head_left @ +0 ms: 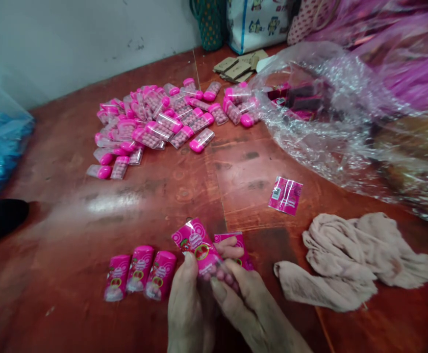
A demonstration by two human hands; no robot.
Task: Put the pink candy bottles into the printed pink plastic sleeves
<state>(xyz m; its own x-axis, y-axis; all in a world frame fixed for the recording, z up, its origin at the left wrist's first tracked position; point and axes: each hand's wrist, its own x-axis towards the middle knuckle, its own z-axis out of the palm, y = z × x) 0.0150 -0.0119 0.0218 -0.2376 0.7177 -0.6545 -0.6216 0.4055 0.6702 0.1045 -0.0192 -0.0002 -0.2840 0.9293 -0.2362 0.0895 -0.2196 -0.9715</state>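
Note:
In front of me, my left hand (pixel 185 306) is closed, its thumb pressed on the edge of a printed pink sleeve (pixel 195 240). My right hand (pixel 252 306) is closed around the lower end of a clear candy box (pixel 221 275) with pink balls inside. The sleeve covers the far part of this box, so its cap is hidden. Under my right fingers another flat pink sleeve (pixel 248 257) lies on the table. To the left, three sleeved candy boxes (pixel 139 269) lie side by side.
Farther back is a pile of unsleeved candy boxes (pixel 155 115) with pink caps. A single sleeve (pixel 286 195) lies right of centre, near a crumpled beige cloth (pixel 339 260). Clear plastic film (pixel 309 142) spreads at right. Cardboard pieces (pixel 238 68) and a blue-filled bag (pixel 2 142) border the table.

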